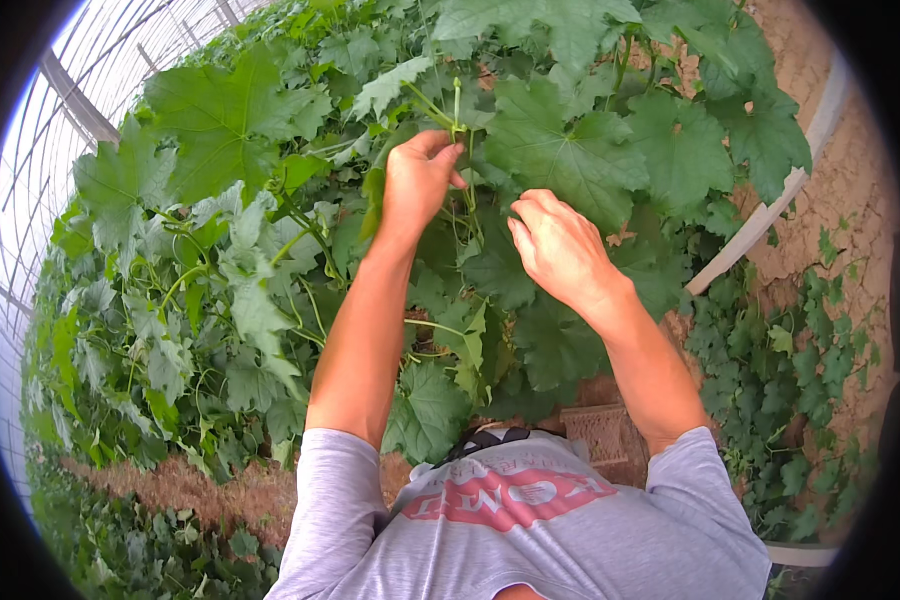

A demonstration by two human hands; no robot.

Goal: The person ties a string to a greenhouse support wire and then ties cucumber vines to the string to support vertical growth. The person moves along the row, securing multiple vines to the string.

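Note:
My left hand (422, 180) pinches a climbing vine's stem between thumb and fingers, just below its growing tip (457, 105). Thin stems and tendrils (468, 210) hang beneath that grip. To the right, my right hand (562, 244) is held with its fingers curled in front of the foliage. Whether anything thin lies between those fingertips cannot be made out. A broad lobed leaf (570, 150) spreads just above the right hand. Left of the left wrist, a folded leaf (373, 201) hangs close to the skin.
Dense vines (247, 300) fill the left side, under a greenhouse frame (82, 97). A pale curved post (765, 225) stands at the right, beside cracked soil (859, 195). Low vines (802, 375) grow there. A brick (596, 433) lies below the foliage.

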